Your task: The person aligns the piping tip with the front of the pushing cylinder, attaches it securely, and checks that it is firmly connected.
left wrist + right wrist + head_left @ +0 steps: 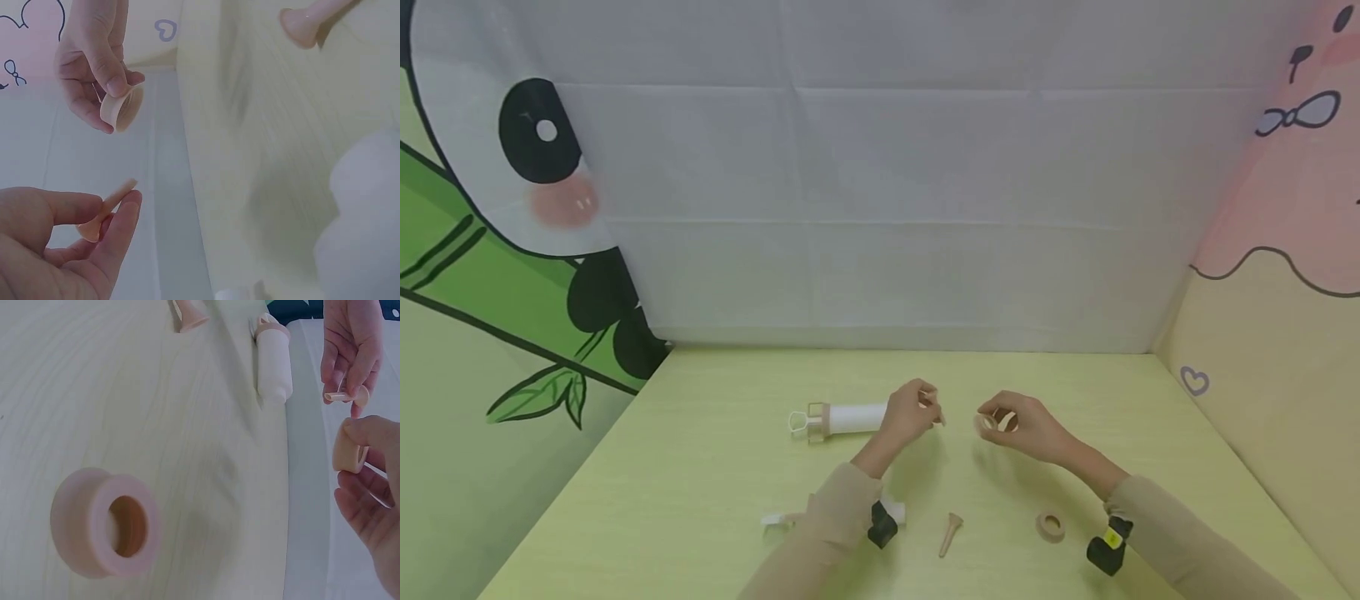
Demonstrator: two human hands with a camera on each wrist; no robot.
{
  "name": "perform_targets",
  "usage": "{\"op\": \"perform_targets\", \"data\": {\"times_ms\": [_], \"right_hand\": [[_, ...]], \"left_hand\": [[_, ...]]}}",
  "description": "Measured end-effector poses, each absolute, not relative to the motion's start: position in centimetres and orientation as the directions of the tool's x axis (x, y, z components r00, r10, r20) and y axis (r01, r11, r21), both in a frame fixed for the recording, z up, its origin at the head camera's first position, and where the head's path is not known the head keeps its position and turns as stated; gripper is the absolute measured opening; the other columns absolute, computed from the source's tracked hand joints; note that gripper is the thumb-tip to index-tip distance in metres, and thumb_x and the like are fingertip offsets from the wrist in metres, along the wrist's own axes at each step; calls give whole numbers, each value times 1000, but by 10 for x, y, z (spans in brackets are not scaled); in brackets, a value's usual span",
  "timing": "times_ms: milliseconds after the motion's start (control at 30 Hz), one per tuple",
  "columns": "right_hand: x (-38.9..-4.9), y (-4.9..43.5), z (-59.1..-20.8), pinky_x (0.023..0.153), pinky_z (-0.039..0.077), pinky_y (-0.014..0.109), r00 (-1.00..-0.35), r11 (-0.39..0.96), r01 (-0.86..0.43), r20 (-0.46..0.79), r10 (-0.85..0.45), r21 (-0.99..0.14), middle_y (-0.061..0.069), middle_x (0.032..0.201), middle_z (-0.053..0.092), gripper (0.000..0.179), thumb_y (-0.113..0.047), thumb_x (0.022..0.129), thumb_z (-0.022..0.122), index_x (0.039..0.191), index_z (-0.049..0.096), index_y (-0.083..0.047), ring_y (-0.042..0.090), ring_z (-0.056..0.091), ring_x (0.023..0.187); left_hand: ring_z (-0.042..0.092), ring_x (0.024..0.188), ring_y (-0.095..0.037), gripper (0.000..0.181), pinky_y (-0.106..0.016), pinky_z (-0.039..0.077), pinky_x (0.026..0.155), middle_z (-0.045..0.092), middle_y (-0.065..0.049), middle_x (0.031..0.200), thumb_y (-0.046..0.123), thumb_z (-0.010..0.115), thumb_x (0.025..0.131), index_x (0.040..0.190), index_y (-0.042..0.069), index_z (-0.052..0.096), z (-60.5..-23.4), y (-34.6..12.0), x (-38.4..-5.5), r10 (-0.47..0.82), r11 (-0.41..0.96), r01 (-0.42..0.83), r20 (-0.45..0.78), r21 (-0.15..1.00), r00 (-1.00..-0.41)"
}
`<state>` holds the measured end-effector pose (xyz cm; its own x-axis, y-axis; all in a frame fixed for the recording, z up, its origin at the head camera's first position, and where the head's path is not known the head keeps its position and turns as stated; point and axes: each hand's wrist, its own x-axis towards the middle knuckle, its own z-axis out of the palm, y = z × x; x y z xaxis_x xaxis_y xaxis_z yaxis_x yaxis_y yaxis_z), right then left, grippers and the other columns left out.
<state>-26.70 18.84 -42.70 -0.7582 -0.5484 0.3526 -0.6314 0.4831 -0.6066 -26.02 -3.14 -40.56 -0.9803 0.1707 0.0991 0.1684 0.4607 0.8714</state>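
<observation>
Above the table, my left hand [912, 412] pinches a small peach-coloured tube with a flared end [89, 232] between thumb and fingers. Its narrow end points toward the other hand in the left wrist view. A short peach ring [347, 450] is gripped at its rim by my right hand [1022, 427]. The two hands face each other with a gap between the ring and the tube. Below them on the table lie a thicker stepped ring [1050, 527] and a second flared tube [951, 535].
A white cylinder [853, 418] with a peach collar and wire-like handle lies behind the left hand. Near the left sleeve are a white-tipped piece [775, 521] and a partly hidden white piece [893, 512]. A white cloth [880, 250] hangs along the table's back edge.
</observation>
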Motion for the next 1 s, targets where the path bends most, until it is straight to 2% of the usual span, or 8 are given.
{"op": "perform_targets", "data": {"times_ms": [200, 400, 467, 567, 733, 1000], "right_hand": [[-266, 178, -423, 63, 50, 28, -759, 473, -630, 359, -544, -615, 2, 93, 60, 27, -17, 80, 69, 103, 62, -5, 16, 56, 81], [-258, 164, -411, 63, 50, 31, -772, 470, -610, 343, -535, -639, 11, 93, 60, 27, -6, 79, 69, 103, 61, 1, 27, 57, 81], [-257, 160, -409, 63, 51, 31, -769, 456, -612, 350, -535, -646, 13, 93, 60, 26, -3, 78, 69, 103, 61, 3, 29, 57, 81], [-258, 157, -408, 63, 51, 29, -766, 458, -617, 355, -536, -640, 9, 93, 61, 26, -7, 79, 69, 102, 62, 0, 25, 57, 82], [-264, 152, -412, 64, 51, 25, -753, 432, -634, 385, -533, -642, 0, 93, 61, 26, -15, 79, 71, 103, 62, -8, 14, 57, 81], [-264, 142, -412, 64, 51, 25, -725, 356, -665, 453, -519, -657, -1, 94, 61, 24, -15, 79, 70, 101, 61, -12, 11, 58, 81]], "left_hand": [[63, 68, -23, 23, -24, 52, 58, 61, -12, 89, 5, 56, 85, 108, 3, 58, -396, -46, -259, 207, 485, 209, 120, 849, -971], [65, 72, -28, 18, -22, 51, 55, 61, -10, 86, 5, 58, 82, 99, 0, 61, -390, -61, -257, 226, 516, 246, 147, 821, -963], [66, 72, -26, 16, -21, 51, 55, 62, -8, 84, 5, 59, 82, 98, 0, 61, -389, -65, -256, 232, 520, 252, 149, 816, -961], [66, 71, -22, 16, -22, 51, 55, 63, -7, 83, 6, 60, 83, 97, 0, 61, -386, -69, -254, 244, 519, 256, 145, 815, -959], [66, 75, -25, 18, -24, 52, 57, 66, -13, 86, 12, 61, 85, 99, 0, 60, -383, -75, -253, 264, 508, 247, 123, 825, -957], [64, 69, -16, 20, -25, 48, 54, 68, -11, 85, 21, 61, 87, 96, 3, 60, -381, -80, -251, 276, 534, 221, 78, 816, -958]]}}
